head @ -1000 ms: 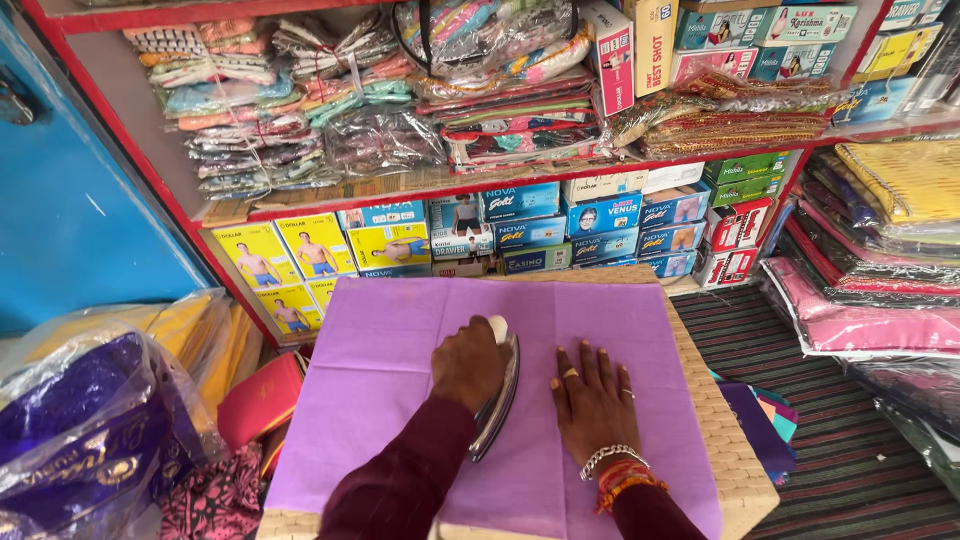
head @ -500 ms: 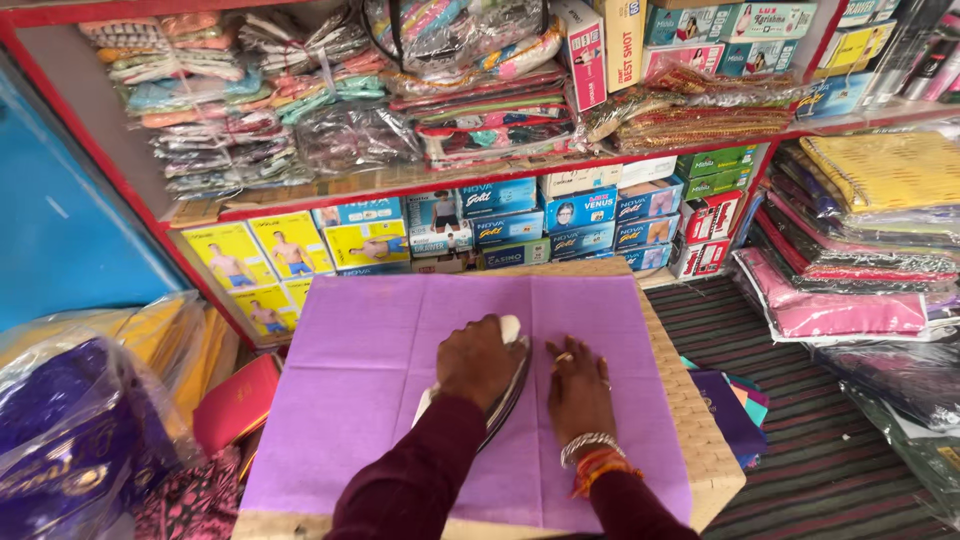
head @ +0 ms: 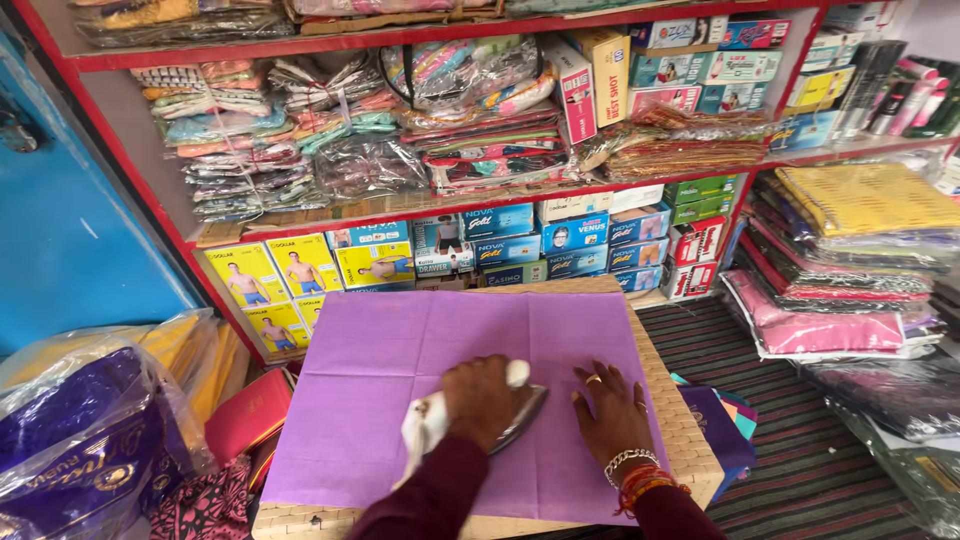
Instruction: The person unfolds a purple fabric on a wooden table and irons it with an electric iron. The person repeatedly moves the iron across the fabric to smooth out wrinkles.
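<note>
Both hands work at a purple cloth (head: pixel 400 400) spread flat over a woven-topped surface (head: pixel 690 440) in a crowded textile shop. Left hand (head: pixel 482 400), in a dark maroon sleeve, is closed around the handle of a metal flat iron (head: pixel 522 418), with a white rag (head: pixel 425 425) wrapped under the grip; the iron's sole rests on the cloth near its front edge, tilted toward the right. Right hand (head: pixel 612 412), wearing a ring and bangles, lies open with fingers spread, palm down on the cloth just beside the iron. Behind the surface, red-framed shelves (head: pixel 420 205) carry packaged garments in clear plastic and rows of blue, yellow and green boxes (head: pixel 560 235). Folded fabrics (head: pixel 850 250) are stacked at the right, and plastic-wrapped bundles (head: pixel 80 430) sit at the left beside a blue wall (head: pixel 70 240).
</note>
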